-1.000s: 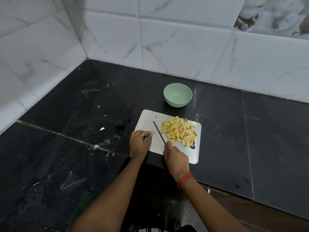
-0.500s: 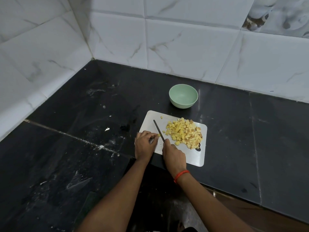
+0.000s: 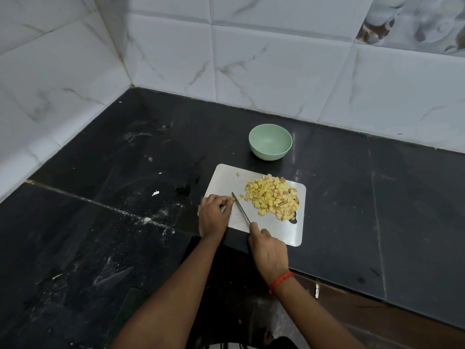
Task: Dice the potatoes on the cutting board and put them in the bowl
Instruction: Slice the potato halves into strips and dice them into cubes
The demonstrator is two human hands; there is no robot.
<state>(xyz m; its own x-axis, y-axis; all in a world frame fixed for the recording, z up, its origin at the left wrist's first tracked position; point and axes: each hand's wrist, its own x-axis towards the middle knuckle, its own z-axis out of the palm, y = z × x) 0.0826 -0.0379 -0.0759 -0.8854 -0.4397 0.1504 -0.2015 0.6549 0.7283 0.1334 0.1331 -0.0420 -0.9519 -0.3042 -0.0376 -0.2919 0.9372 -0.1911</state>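
From the head view, a thin, pale, round-cornered cutting board (image 3: pixel 274 231) lies on a scuffed glossy black stone counter (image 3: pixel 125 159). A loose heap of small yellow potato cubes (image 3: pixel 273 196) sits on the board's right half, and a smooth, round mint-green bowl (image 3: pixel 270 153) stands just beyond its far edge. The left hand (image 3: pixel 213 215), fingers curled, pins a small potato piece (image 3: pixel 236 198) to the board. The right hand (image 3: pixel 270 250) grips the handle of a slim steel knife (image 3: pixel 241 209). Since half a second ago the blade has drawn back, its tip now beside the left fingertips.
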